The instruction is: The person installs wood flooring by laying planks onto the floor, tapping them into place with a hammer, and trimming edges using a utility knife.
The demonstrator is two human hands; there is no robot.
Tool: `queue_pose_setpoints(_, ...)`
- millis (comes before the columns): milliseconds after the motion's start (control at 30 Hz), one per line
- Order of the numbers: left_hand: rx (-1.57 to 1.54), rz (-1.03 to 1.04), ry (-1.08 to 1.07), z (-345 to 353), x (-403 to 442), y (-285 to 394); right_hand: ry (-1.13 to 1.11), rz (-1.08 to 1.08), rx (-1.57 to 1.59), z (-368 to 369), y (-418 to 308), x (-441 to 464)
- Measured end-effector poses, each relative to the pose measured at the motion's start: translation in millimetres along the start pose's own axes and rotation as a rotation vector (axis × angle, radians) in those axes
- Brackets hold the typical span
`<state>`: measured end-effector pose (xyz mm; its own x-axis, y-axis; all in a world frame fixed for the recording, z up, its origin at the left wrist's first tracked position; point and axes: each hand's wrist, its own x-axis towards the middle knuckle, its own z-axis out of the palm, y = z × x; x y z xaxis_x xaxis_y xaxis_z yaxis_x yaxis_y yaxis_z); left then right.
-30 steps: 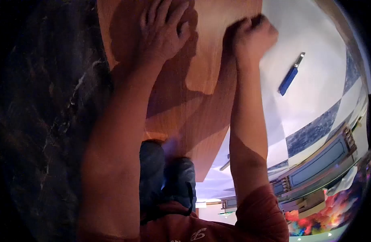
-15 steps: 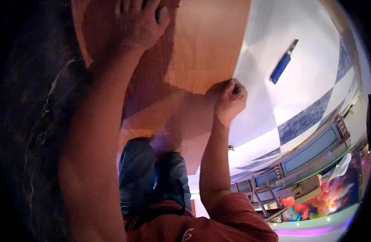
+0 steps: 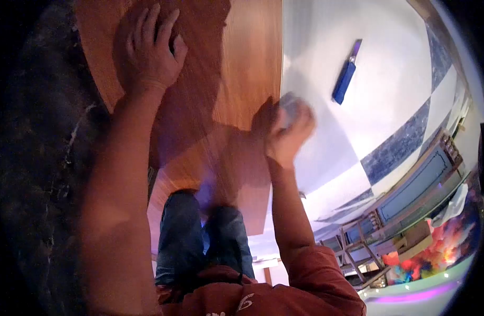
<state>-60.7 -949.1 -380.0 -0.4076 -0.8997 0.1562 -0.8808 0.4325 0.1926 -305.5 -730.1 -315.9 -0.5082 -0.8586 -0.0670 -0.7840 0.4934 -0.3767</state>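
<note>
A wood-grain board [image 3: 251, 68] stretches out in front of me. My left hand [image 3: 156, 50] lies palm down on its shadowed left part, fingers spread, holding nothing. At the board's right edge is my right hand [image 3: 292, 129], its fingers curved and smeared by motion. Whether anything sits between those fingers I cannot make out. To the right of that hand, apart from it, a utility knife [image 3: 344, 81] with a blue handle rests on the white floor [image 3: 386, 84], blade pointing away from me.
Dark marbled surface [image 3: 47, 147] borders the board on the left. Dark patterned tiles [image 3: 400, 142] cross the floor at right. Farther off stand a wooden ladder-like frame [image 3: 357, 253], a cardboard box [image 3: 414, 239], a grey-blue panel [image 3: 415, 181] and a colourful picture [image 3: 452, 237].
My left hand has come nearer and its fingers are fully in view. The right hand has gone from a closed pinch to a blurred, looser shape, slightly left. The view has shifted.
</note>
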Motion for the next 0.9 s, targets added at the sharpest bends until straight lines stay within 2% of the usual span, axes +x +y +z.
queue_pose_setpoints(33, 0.003, 0.004, -0.007, -1, -1, 0, 0.174, -0.038, -0.034, -3, -1, 10)
queue_pose_setpoints(67, 0.0, 0.012, -0.015, -4, -1, 2, 0.19, -0.032, -0.025, 8, -3, 13)
queue_pose_setpoints(167, 0.019, -0.026, -0.062, -5, 0, 7, 0.061, -0.261, -0.107, 51, 4, 18)
queue_pose_setpoints(233, 0.026, -0.009, -0.105, -15, 6, 12, -0.017, -0.241, 0.001, 54, 13, 18)
queue_pose_setpoints(300, 0.1, -0.014, -0.14, -15, 3, 14, -0.033, -0.212, -0.042, 48, 9, 20)
queue_pose_setpoints(400, 0.052, 0.043, -0.04, -13, -3, 17, 0.017, -0.255, -0.005, 44, 10, 20)
queue_pose_setpoints(533, 0.082, 0.064, 0.042, 0, -1, 17, 0.076, -0.184, 0.098, 12, 17, -6)
queue_pose_setpoints(567, 0.085, 0.062, 0.043, 3, -3, 10, 0.114, -0.144, 0.138, -4, 21, -35)
queue_pose_setpoints(633, 0.1, 0.071, 0.021, -4, -3, 10, 0.038, -0.027, 0.125, -43, 37, -113)
queue_pose_setpoints(700, 0.102, 0.03, -0.078, -20, 1, 27, -0.013, 0.206, 0.075, -76, 63, -228)
queue_pose_setpoints(733, 0.089, 0.017, -0.128, -34, 0, 36, 0.02, 0.308, 0.061, -94, 78, -302)
queue_pose_setpoints(767, 0.129, 0.003, -0.098, -48, 0, 49, -0.154, 0.538, 0.052, -145, 79, -366)
queue_pose_setpoints(800, 0.188, -0.046, -0.092, -43, -13, 45, -0.063, 0.558, 0.008, -142, 101, -467)
queue_pose_setpoints(900, 0.27, -0.299, -0.228, -16, -57, 73, -0.373, 1.01, 0.002, -178, 104, -761)
